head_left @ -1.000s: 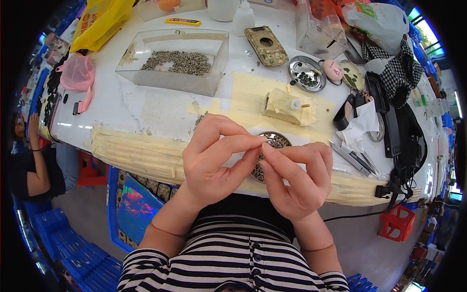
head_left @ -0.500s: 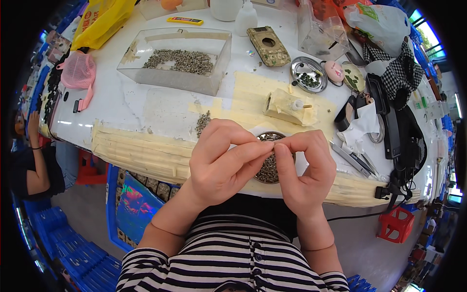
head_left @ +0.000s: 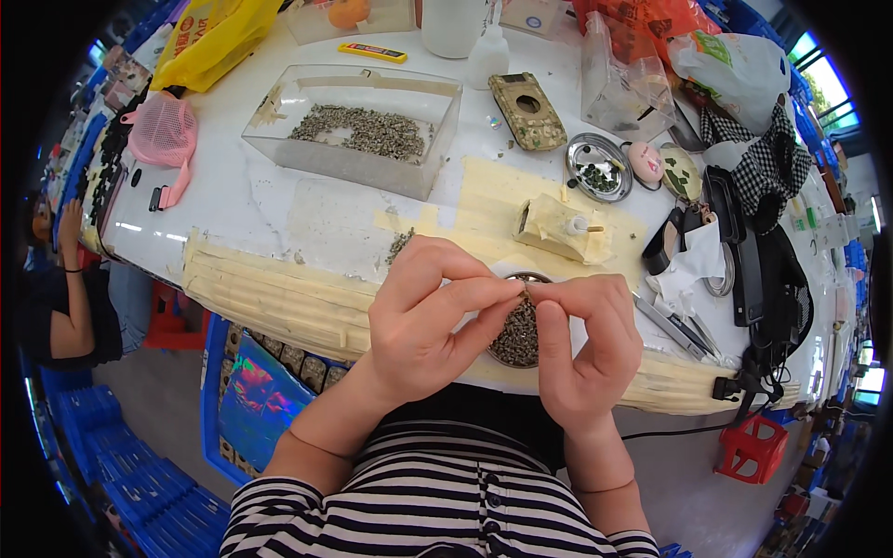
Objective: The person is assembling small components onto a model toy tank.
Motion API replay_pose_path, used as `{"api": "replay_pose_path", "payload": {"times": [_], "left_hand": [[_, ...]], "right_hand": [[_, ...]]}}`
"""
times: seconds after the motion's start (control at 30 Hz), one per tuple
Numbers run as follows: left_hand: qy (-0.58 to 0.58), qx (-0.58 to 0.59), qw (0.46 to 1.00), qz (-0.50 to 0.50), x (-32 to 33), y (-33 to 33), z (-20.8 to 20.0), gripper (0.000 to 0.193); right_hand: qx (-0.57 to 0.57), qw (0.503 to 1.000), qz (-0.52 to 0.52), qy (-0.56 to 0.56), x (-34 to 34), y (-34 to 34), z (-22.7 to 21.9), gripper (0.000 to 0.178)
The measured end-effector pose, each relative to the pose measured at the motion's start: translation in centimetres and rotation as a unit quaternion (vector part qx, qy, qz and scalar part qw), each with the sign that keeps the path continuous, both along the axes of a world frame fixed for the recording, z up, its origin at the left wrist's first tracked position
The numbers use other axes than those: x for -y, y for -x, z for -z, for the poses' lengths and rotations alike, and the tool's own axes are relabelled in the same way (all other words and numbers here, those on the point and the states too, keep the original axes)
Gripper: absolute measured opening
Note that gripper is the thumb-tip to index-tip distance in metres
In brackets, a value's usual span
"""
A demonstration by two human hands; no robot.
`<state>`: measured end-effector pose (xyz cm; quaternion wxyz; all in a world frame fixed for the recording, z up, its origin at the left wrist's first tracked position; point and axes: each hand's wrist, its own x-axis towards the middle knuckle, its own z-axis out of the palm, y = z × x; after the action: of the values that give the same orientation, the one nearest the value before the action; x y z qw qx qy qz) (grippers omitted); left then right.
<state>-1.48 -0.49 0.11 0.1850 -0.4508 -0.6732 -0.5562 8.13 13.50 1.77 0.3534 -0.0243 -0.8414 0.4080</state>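
My left hand (head_left: 433, 321) and my right hand (head_left: 591, 349) meet fingertip to fingertip at the front edge of the table. Each one pinches thumb against forefinger. Whatever lies between the tips is tiny and mostly covered, so its kind does not show. Right below the fingers stands a round dish, partly hidden by them, full of small grey-brown metallic pieces (head_left: 517, 337). A small heap of similar pieces (head_left: 400, 244) lies just beyond my left hand. Past my right hand sits a block wrapped in cream tape (head_left: 563, 231), with a pale peg sticking out.
A clear box (head_left: 391, 177) of small pieces stands far left. Beyond are a camouflage-patterned model part (head_left: 527, 112), a white squeeze bottle (head_left: 488, 58) and a steel dish (head_left: 575, 149) with green bits. Tweezers and a knife (head_left: 674, 325) lie right. Another person's arm (head_left: 74, 279) shows at left.
The view has shifted, so the table things sit a little further right and lower. My fingertips stay together in a pinch, with slightly more of the dish's contents showing beneath.
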Motion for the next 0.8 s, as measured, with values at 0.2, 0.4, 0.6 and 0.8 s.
{"api": "replay_pose_path", "payload": {"times": [0.2,0.4,0.6,0.8], "left_hand": [[-0.002,0.026,1.000,-0.005,0.1,0.1,0.0,0.029],[-0.011,0.042,0.999,0.030,0.4,0.1,0.0,0.025],[-0.012,0.033,0.999,0.032,0.5,0.1,-0.2,0.028],[-0.010,0.028,1.000,0.001,0.3,0.1,0.1,0.028]], "right_hand": [[-0.043,0.986,0.015,-0.159,0.5,-0.2,0.0,0.032],[0.034,0.996,-0.043,0.069,0.2,0.1,0.1,0.018],[0.054,0.981,-0.062,0.173,0.4,0.3,-0.1,0.011],[-0.043,0.989,0.008,-0.138,0.8,-0.3,-0.7,0.028]]}}
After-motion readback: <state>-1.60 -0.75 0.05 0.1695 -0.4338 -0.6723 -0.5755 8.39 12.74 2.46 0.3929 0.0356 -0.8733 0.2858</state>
